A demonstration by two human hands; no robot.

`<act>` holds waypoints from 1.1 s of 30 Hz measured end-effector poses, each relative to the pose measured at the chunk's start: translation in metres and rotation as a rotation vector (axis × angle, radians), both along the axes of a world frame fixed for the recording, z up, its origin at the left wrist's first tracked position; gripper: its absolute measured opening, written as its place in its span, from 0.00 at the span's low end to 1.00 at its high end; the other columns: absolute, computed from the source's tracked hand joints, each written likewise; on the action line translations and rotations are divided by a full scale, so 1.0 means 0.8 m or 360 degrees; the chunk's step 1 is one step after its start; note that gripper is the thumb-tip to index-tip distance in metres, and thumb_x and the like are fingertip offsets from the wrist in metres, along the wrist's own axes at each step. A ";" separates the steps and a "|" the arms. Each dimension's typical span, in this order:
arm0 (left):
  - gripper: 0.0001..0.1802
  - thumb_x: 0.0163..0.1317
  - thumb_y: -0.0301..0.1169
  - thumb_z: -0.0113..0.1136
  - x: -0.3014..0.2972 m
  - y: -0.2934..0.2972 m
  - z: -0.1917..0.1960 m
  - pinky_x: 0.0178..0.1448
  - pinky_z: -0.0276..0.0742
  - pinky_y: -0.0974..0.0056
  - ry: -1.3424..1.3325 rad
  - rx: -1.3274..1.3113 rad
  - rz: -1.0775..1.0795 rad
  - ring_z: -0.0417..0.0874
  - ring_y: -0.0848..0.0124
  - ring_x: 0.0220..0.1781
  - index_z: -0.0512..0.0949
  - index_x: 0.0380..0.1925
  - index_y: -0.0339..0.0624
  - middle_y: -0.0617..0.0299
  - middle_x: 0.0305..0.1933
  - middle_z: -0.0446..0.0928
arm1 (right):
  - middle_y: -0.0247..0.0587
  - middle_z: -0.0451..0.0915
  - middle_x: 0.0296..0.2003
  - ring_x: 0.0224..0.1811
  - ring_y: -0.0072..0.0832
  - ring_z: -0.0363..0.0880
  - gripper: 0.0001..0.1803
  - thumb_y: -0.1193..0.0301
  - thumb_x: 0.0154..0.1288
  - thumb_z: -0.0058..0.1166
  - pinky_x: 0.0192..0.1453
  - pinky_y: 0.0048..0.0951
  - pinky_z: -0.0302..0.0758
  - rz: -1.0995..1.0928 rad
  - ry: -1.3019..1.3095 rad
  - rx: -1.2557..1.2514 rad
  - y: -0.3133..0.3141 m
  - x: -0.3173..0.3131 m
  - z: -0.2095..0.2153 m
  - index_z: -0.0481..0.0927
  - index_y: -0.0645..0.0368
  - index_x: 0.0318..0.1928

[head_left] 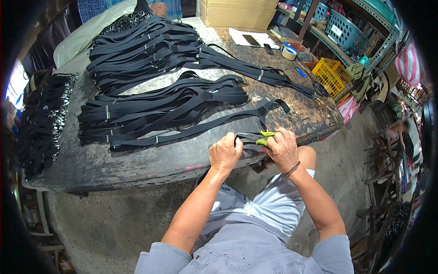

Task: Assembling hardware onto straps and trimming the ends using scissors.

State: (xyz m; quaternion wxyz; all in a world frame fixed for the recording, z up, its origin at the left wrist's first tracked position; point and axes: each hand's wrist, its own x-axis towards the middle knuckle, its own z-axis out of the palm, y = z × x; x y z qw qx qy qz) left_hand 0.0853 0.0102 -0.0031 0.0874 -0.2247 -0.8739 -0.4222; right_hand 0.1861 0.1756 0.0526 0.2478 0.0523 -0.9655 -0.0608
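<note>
My right hand is closed round the green handles of a pair of pliers, whose dark jaws point left. At the jaw tips my left hand pinches something small and dark, mostly hidden by the fingers. Just beyond both hands, a single black elastic suspender strap runs along the table, forking at its right end; one short branch hangs down toward the pliers. Behind it lies a pile of similar black suspenders with metal sliders. A larger stack of suspenders is farther back.
The worn table has a rounded front edge. Black straps with shiny clips hang over its left side. Toward the back right are a cardboard box, a phone, a tape roll and a blue pen. A yellow crate stands beyond.
</note>
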 end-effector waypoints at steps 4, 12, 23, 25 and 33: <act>0.11 0.57 0.36 0.57 0.002 -0.001 0.001 0.33 0.75 0.48 0.0055 0.0098 -0.0018 0.80 0.48 0.28 0.73 0.23 0.41 0.49 0.26 0.79 | 0.37 0.73 0.33 0.48 0.39 0.70 0.17 0.58 0.44 0.66 0.49 0.40 0.66 -0.0031 -0.0031 0.0024 0.000 -0.004 -0.001 0.77 0.53 0.30; 0.09 0.57 0.33 0.58 0.003 -0.001 -0.003 0.31 0.75 0.50 0.0156 0.0132 -0.0015 0.80 0.49 0.27 0.72 0.24 0.42 0.50 0.25 0.78 | 0.36 0.72 0.31 0.46 0.37 0.70 0.17 0.55 0.46 0.64 0.46 0.39 0.65 -0.0101 -0.0048 0.0085 -0.005 -0.006 -0.004 0.76 0.52 0.29; 0.10 0.57 0.35 0.58 0.002 -0.001 -0.002 0.31 0.75 0.49 0.0136 0.0071 -0.0031 0.80 0.48 0.26 0.73 0.23 0.42 0.50 0.25 0.79 | 0.35 0.71 0.30 0.43 0.36 0.70 0.16 0.55 0.51 0.62 0.43 0.39 0.64 -0.0154 -0.0169 0.0120 -0.007 -0.001 0.002 0.76 0.51 0.29; 0.10 0.57 0.35 0.57 0.002 -0.002 -0.002 0.31 0.76 0.49 0.0154 0.0039 -0.0035 0.81 0.50 0.26 0.72 0.23 0.42 0.52 0.24 0.79 | 0.34 0.71 0.30 0.41 0.35 0.70 0.16 0.55 0.50 0.63 0.42 0.38 0.64 -0.0138 -0.0176 0.0150 -0.006 -0.001 0.005 0.75 0.51 0.29; 0.10 0.59 0.34 0.56 0.002 -0.002 0.000 0.30 0.76 0.51 0.0188 -0.0006 -0.0034 0.81 0.52 0.25 0.71 0.23 0.43 0.53 0.23 0.78 | 0.36 0.73 0.31 0.36 0.35 0.73 0.18 0.52 0.52 0.62 0.39 0.37 0.67 -0.0084 -0.0353 0.0029 0.001 -0.004 0.018 0.75 0.52 0.31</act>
